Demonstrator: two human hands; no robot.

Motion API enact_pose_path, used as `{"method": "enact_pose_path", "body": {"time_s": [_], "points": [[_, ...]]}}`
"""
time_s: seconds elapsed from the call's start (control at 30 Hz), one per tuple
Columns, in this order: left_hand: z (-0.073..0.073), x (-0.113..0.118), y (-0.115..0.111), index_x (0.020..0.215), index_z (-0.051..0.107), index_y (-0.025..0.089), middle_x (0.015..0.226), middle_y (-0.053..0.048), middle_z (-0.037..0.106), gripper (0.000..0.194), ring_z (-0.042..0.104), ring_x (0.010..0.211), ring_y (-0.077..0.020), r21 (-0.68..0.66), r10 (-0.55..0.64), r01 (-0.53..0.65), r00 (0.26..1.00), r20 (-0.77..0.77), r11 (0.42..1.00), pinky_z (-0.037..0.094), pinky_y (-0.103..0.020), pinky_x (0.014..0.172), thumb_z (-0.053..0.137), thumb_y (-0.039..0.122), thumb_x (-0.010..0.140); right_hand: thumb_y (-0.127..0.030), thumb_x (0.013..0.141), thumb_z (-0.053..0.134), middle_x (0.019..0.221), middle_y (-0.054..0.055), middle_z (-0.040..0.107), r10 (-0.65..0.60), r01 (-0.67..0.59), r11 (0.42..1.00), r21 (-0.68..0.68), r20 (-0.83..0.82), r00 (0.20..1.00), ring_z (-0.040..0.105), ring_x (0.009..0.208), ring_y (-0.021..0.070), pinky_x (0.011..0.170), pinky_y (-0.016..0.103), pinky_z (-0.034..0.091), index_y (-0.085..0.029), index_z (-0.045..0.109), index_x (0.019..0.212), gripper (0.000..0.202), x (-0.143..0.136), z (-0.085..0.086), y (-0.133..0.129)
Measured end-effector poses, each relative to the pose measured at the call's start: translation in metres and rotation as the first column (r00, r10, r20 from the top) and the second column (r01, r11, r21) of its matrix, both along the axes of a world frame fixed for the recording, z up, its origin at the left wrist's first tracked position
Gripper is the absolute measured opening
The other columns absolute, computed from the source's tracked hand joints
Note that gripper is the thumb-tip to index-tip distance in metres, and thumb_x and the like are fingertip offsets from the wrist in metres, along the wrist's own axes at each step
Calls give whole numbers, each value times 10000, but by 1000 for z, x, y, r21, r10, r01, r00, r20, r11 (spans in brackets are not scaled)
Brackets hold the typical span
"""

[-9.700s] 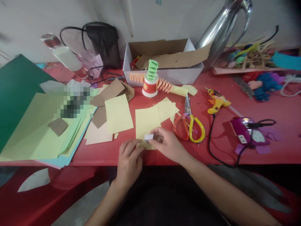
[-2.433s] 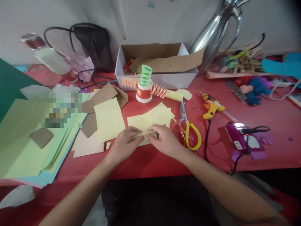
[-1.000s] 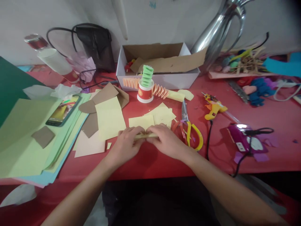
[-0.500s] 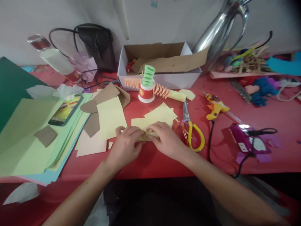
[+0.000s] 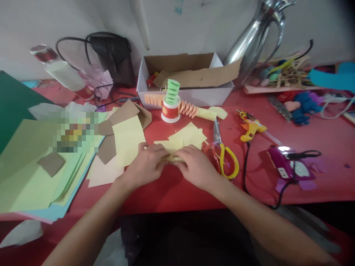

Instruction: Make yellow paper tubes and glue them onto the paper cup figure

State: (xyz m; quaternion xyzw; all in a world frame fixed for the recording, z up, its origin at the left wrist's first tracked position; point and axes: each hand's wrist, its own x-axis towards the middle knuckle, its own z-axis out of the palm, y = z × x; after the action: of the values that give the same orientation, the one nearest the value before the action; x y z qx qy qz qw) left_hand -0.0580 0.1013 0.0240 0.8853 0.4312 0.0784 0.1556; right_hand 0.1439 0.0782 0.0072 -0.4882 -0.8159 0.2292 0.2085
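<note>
Between my hands is a narrow rolled piece of yellow paper (image 5: 173,158), mostly covered by my fingers. My left hand (image 5: 148,162) pinches its left end and my right hand (image 5: 196,164) its right end. Just behind them lie loose yellow paper pieces (image 5: 189,133). Farther back stands a red and white paper cup (image 5: 170,112) with a green folded paper strip (image 5: 173,91) rising from it and orange accordion strips (image 5: 188,108) at its sides. Scissors (image 5: 227,159) with yellow and red handles lie right of my right hand.
A yellow glue gun (image 5: 252,129) and a purple power socket (image 5: 290,164) with cables lie at the right. Coloured sheets (image 5: 30,159) are stacked at the left beside brown paper pieces (image 5: 107,147). At the back stand a white box (image 5: 194,96), a black bag (image 5: 113,59) and a metal jug (image 5: 249,44).
My fingers have shifted slightly along the yellow paper, which now looks more tightly rolled. The whole view has moved a little. Both hands still hold the paper.
</note>
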Motion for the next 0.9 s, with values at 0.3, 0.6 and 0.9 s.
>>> {"method": "enact_pose_path", "body": {"time_s": [0.3, 0.6, 0.9], "points": [[-6, 3, 12, 873, 678, 217, 978, -49, 711, 178, 653, 911, -212, -101, 217, -203, 965, 150, 974, 394, -394, 876, 512, 267, 917, -261, 950, 598, 1005, 124, 653, -15, 28, 991, -129, 102, 995, 593, 1005, 282, 857, 406, 485, -169, 728, 1002, 168, 0, 7, 31], [-14, 12, 23, 923, 654, 240, 979, -35, 696, 169, 645, 927, -222, -88, 325, -316, 938, 119, 945, 375, -416, 866, 489, 209, 909, -180, 957, 580, 927, 66, 654, -64, 65, 998, -21, 32, 997, 579, 953, 240, 827, 364, 446, -207, 681, 947, 106, -4, -4, 41], [-10, 7, 30, 893, 701, 235, 1037, -47, 681, 145, 624, 1024, -245, -85, 342, -332, 924, 171, 940, 365, -440, 892, 558, 260, 902, -166, 927, 603, 1014, 95, 689, 15, -31, 996, 82, 182, 983, 579, 1008, 276, 869, 410, 451, -159, 718, 1070, 184, 1, 5, 32]]}}
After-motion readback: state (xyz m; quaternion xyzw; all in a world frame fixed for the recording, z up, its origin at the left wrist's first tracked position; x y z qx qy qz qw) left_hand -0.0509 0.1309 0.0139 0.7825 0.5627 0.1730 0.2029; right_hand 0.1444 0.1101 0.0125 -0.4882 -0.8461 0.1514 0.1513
